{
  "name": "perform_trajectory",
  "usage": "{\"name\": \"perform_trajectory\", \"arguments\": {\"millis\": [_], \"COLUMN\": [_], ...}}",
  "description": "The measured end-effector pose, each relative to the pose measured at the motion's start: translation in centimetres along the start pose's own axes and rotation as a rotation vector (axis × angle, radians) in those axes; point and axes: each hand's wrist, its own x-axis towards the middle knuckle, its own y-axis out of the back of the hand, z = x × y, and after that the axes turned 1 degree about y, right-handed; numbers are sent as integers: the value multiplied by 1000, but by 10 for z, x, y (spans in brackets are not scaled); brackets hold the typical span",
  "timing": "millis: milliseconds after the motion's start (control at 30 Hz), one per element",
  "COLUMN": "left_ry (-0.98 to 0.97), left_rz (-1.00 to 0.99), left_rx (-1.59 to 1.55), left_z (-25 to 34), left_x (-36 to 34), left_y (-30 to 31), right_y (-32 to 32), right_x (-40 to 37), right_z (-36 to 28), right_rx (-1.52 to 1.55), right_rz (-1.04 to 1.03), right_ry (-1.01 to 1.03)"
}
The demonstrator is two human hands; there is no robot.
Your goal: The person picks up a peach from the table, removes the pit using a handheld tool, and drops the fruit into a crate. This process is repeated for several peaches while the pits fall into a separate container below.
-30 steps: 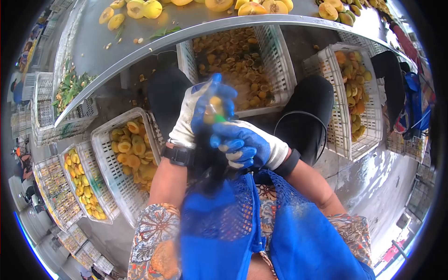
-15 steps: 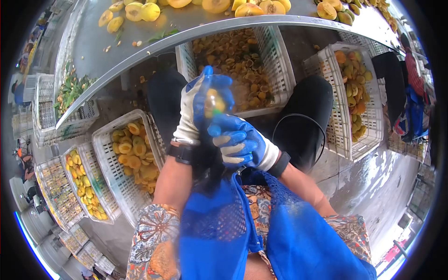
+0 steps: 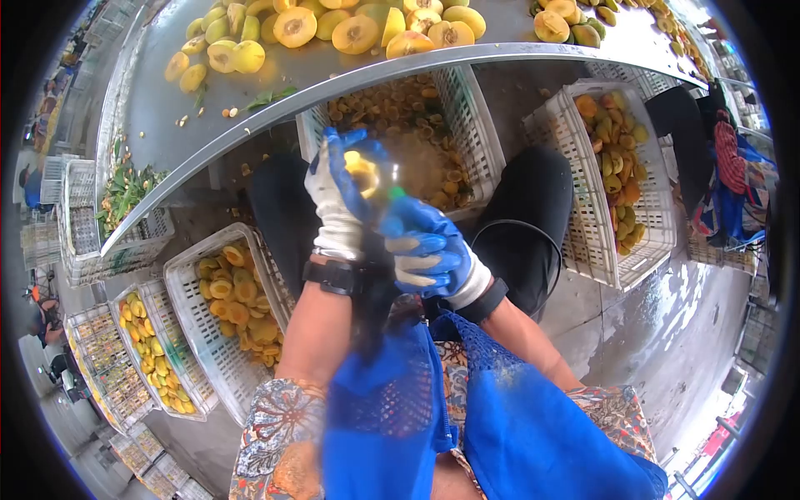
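While left hand [image 3: 337,200] cups peach [image 3: 361,169], right hand [image 3: 429,250] at 4 o'clock grips tool [image 3: 395,193]; likely soft, slick: hold skin side.

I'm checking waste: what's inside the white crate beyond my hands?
Brownish fruit scraps fill the crate. The left hand, holding a fruit piece, and the right hand, gripping a tool, cover its near corner; the table hides its far end.
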Motion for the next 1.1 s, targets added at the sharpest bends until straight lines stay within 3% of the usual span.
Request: {"name": "perform_trajectory", "arguments": {"millis": [100,167,233,300,367,400,467,567,600,733,833,900,933,1000,1033,1100], "left_ry": [-119,68,198,257,195,163,77,-7,-8,-49,-46,-241,-245,-183,-75,-405], "left_rz": [33,-41,-140,-267,-219,-181,-88,112,123,64,92,207,363,507,588,530], "left_rx": [77,-106,-231,-290,-149,-56,88,-3,14,-54,-155,38,229,356,635,1320], "left_z": [7,18,21,25,32,33,37,30,42,54,90,119,136,137,139,141], "left_x": [-1,-1,-1,5,-2,-3,-6,11,11,7,-12,-29,-42,-42,-43,-42], "left_y": [5,7,10,13,4,1,-6,6,6,10,46,86,99,181,218,220], "right_y": [-8,-26,-53,-46,-43,-33,-26,-9,-9,-4,-9,0,8,12,10,4], "right_x": [3,1,11,16,21,22,16,-4,-4,6,12,6,0,-7,-7,-5], "right_z": [-13,-22,-17,-14,-11,-12,-15,-38,-39,-46,-49,-54,-58,-57,-55,-49], "right_rx": [-92,-388,-1278,-1714,-2218,-2556,-2579,-2553,-2531,-2538,-2530,-2551,-2549,-2537,-2526,-2479], "right_rz": [15,205,675,740,767,623,709,887,1042,904,890,962,961,965,971,966], "right_ry": [48,40,29,68,82,202,156,34,36,304,324,276,259,217,201,214]}}
